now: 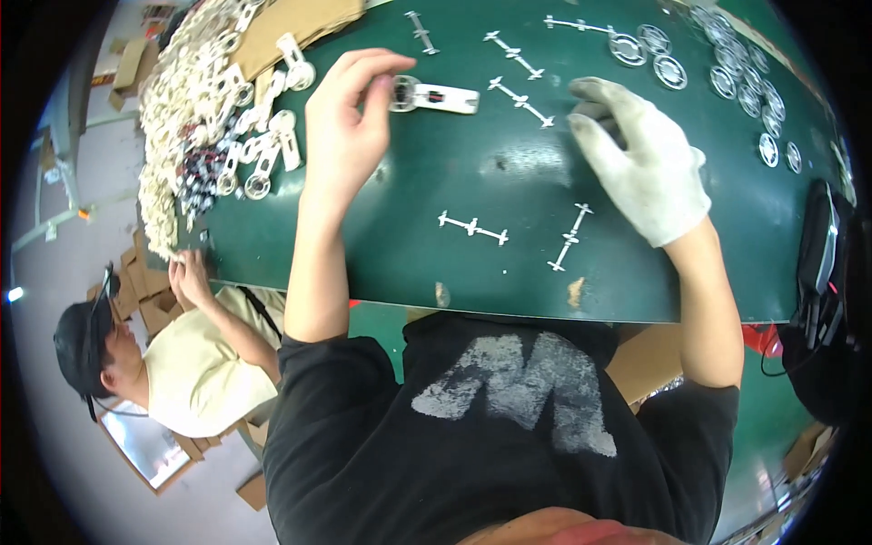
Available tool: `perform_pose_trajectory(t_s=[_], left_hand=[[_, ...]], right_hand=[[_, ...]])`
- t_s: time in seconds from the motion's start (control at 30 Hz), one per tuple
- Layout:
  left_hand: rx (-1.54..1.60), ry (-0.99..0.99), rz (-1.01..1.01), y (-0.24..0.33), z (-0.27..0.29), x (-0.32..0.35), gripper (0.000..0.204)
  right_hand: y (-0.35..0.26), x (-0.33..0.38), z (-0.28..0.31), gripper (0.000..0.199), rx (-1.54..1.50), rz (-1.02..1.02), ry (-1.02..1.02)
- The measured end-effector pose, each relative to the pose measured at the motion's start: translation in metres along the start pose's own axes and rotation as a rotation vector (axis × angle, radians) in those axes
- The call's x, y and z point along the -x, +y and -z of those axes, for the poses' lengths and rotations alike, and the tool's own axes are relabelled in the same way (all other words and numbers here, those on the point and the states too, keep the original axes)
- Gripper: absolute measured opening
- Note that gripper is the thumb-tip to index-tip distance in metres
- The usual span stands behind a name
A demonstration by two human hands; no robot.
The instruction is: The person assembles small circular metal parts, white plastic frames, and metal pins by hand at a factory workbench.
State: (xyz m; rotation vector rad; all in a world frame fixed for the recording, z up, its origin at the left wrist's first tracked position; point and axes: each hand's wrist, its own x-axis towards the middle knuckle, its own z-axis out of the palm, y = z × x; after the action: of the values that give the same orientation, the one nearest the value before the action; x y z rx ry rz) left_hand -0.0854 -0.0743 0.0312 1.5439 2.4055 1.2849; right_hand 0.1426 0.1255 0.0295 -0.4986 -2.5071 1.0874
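Observation:
My bare left hand (350, 123) has its thumb and fingers at the round end of a white plastic housing (445, 98), gripping it just above the table. The housing has a ringed, grilled head and a flat handle with a dark slot, like half of a small hand-held fan. My right hand (640, 154), in a whitish glove, hovers over the table with bent fingers and thumb apart, and nothing shows between them. Thin white plastic sprues lie about: one sprue (521, 102) between the hands, another sprue (570, 238) below the glove, and a third sprue (473, 228) nearer the front edge.
A heap of cream housings (186, 109) covers the table's left end, with brown cardboard (304, 32) behind. Several silver spoked rings (670, 72) lie at the far right. A dark bag (822, 263) is beside the right edge. At left, a person in a cap (213, 363) reaches to the heap.

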Motion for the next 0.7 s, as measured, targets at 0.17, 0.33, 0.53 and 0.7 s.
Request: perform_pose_trajectory(t_s=[0.17, 0.33, 0.53, 0.7], left_hand=[[-0.29, -0.192, -0.011, 0.01, 0.002, 0.006, 0.039], [-0.282, -0.311, 0.009, 0.01, -0.007, 0.006, 0.042], [-0.216, -0.29, -0.27, 0.049, -0.031, -0.022, 0.04], [-0.103, -0.161, -0.265, 0.067, -0.083, -0.058, 0.04]], right_hand=[[-0.001, -0.001, -0.004, 0.036, -0.043, -0.025, -0.033], [-0.002, 0.001, -0.012, 0.044, 0.107, 0.178, 0.034], [0.001, -0.005, -0.011, 0.048, 0.298, 0.338, 0.185], [0.023, -0.023, 0.007, 0.036, 0.146, -0.194, 0.428]])
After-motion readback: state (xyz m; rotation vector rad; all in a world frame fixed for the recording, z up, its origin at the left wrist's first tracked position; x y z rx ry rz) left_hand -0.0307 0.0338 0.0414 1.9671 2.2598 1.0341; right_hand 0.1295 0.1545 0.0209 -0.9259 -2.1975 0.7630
